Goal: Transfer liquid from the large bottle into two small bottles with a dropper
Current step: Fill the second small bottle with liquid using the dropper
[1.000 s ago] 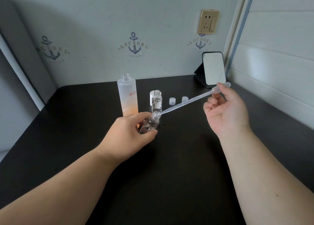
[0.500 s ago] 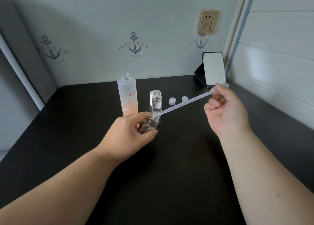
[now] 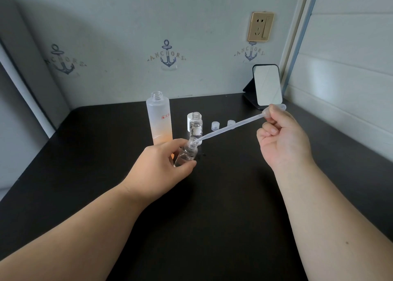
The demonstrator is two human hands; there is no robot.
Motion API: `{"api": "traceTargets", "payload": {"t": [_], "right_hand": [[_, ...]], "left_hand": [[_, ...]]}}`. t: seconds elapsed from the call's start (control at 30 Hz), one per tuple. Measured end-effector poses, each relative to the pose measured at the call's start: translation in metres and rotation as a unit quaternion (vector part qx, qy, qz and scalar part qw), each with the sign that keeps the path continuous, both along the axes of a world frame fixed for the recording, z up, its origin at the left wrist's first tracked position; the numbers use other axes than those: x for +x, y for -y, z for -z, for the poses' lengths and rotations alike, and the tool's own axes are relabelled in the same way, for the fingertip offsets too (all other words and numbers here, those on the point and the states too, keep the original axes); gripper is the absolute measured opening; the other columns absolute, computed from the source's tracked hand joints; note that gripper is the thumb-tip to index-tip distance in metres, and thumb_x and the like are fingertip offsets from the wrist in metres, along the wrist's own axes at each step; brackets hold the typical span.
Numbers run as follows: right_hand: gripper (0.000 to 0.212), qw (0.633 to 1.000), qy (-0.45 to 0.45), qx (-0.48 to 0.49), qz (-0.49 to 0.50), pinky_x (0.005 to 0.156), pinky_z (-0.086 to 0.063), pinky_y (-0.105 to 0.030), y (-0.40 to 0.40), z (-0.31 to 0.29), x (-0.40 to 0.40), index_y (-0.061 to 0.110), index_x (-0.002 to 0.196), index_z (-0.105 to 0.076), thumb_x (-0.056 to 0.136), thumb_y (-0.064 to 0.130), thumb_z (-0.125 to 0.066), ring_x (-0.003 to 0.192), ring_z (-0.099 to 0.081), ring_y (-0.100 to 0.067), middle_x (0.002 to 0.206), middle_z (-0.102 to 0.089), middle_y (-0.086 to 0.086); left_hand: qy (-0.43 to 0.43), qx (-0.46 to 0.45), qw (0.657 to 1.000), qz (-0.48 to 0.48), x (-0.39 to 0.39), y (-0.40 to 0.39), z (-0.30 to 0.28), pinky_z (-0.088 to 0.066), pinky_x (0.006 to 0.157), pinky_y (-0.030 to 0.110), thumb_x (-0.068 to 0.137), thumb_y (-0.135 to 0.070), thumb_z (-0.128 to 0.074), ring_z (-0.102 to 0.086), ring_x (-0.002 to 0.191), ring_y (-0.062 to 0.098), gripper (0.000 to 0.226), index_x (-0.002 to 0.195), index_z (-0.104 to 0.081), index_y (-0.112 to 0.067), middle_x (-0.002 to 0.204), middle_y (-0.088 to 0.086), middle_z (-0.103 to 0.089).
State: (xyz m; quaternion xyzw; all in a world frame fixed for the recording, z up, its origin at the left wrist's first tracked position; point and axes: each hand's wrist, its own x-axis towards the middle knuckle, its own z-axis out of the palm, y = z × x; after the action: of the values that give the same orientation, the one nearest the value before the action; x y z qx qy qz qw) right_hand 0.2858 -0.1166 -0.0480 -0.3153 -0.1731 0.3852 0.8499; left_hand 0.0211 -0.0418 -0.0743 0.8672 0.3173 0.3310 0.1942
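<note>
My left hand (image 3: 160, 166) grips a small clear bottle (image 3: 188, 153), tilted with its open mouth pointing up and right. A translucent plastic dropper (image 3: 234, 127) slants down to the left, its tip at that mouth. My right hand (image 3: 282, 140) pinches the dropper's bulb at the upper end. Behind stands the large frosted bottle (image 3: 159, 119), uncapped, with orange liquid in its lower part. The second small clear bottle (image 3: 196, 125) stands upright and uncapped just right of the large bottle.
Two small clear caps (image 3: 215, 125) (image 3: 231, 123) lie on the black table (image 3: 212, 206) behind the dropper. A white cap (image 3: 189, 122) stands behind the second bottle. A small mirror on a black stand (image 3: 266, 87) leans at the back right by the wall.
My right hand has shifted slightly lower and nearer, fingers closing tighter on the bulb. The left hand and tilted bottle have stayed put.
</note>
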Motion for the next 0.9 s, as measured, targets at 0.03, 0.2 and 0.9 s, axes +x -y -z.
{"api": "traceTargets", "payload": {"t": [0.03,0.2,0.9], "right_hand": [[0.027,1.000,-0.001,-0.003,0.005,0.049,-0.036,-0.017,0.000,0.000,0.000,0.018,0.069,-0.075,0.093,0.008,-0.068,0.048,-0.039,-0.007,0.076,-0.069,0.001],[0.010,0.999,-0.017,-0.020,0.020,0.054,-0.044,-0.020,-0.001,0.001,-0.001,0.012,0.081,-0.072,0.091,0.013,-0.072,0.054,-0.051,-0.011,0.075,-0.068,0.002],[0.023,0.998,-0.056,0.005,-0.005,0.061,-0.050,-0.023,0.002,-0.001,-0.004,0.008,0.068,-0.076,0.090,0.013,-0.069,0.064,-0.063,-0.015,0.075,-0.069,-0.003]], "left_hand": [[-0.003,-0.004,1.000,-0.001,0.000,0.000,0.000,-0.043,0.064,0.006,0.080,-0.049,-0.068,-0.060,0.075,0.001,0.020,0.099,-0.062,-0.047,0.095,-0.033,-0.059],[-0.012,-0.022,1.000,-0.004,0.001,-0.001,0.000,-0.042,0.063,0.004,0.081,-0.049,-0.071,-0.061,0.077,-0.003,0.020,0.095,-0.057,-0.048,0.088,-0.038,-0.058],[0.268,-0.041,0.955,-0.119,-0.008,-0.004,-0.005,-0.048,0.066,0.023,0.094,-0.050,-0.054,-0.064,0.077,0.002,0.016,0.105,-0.056,-0.039,0.089,-0.018,-0.065]]}}
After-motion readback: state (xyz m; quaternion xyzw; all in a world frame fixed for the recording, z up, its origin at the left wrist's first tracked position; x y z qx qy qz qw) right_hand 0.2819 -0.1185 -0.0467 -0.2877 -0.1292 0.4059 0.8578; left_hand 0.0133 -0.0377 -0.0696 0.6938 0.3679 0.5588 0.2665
